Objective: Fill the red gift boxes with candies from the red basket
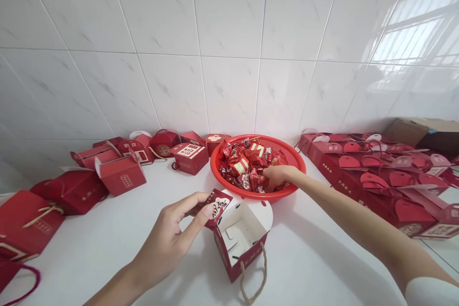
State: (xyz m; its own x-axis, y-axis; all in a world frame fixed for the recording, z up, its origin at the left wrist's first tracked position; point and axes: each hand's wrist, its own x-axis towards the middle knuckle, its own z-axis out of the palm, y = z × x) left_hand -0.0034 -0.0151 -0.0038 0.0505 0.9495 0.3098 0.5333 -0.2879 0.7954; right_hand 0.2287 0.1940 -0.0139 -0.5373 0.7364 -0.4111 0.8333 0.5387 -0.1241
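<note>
Between the thumb and fingers of my left hand point(175, 229) is a dark red wrapped candy point(217, 208) with white and dark lettering. It is held beside the upper left rim of an open red gift box point(239, 239), whose white inside shows no candy. A twine handle point(264, 267) hangs from the box's near side. My right hand point(278, 177) reaches into a red plastic basket point(301, 162) heaped with wrapped candies point(242, 165). Its fingers are down among the wrappers and partly hidden, so whether they grip a candy cannot be made out.
Red gift boxes point(122, 172) of several shapes stand in a curve along the left. Rows of red boxes with raised flaps point(373, 177) fill the right, with a brown cardboard box point(405, 136) behind. A white tiled wall point(229, 91) backs the white table point(161, 186).
</note>
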